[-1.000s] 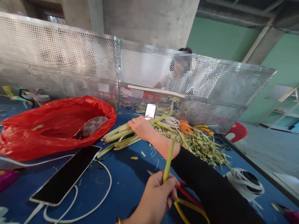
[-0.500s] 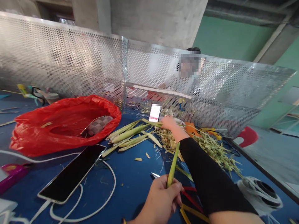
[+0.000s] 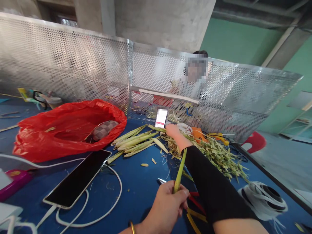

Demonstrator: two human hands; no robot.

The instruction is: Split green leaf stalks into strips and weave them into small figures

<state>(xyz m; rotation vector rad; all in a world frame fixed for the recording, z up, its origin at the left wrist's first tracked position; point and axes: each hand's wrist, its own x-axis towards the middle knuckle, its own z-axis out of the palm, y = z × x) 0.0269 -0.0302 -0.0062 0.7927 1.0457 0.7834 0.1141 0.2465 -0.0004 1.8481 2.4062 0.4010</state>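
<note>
My left hand [image 3: 168, 201], with a gold bangle at the wrist, pinches a pale green stalk [image 3: 179, 172] that stands up and leans slightly right. A pointed silver blade [image 3: 162, 180] pokes out beside its knuckles; the rest is hidden. My right hand [image 3: 173, 130], its black-sleeved arm stretched far forward, is at the right ends of a bundle of green stalks [image 3: 136, 141], close to a propped lit phone [image 3: 161, 118]. Its fingers are turned away, and I cannot see what they hold. Dry trimmings [image 3: 172, 144] lie just below it.
At left are a red plastic bag [image 3: 60, 126] holding a checked pouch [image 3: 104, 129], and a dark-screened phone [image 3: 79, 178] on a white cable. Green cuttings [image 3: 221, 156] and a white cord roll [image 3: 264, 198] lie right. Perforated screens [image 3: 158, 71] stand behind; a person sits beyond.
My right hand has shifted slightly left and toward the stalk ends, its forearm following. My left hand stays nearly still with the stalk. The view has turned a little.
</note>
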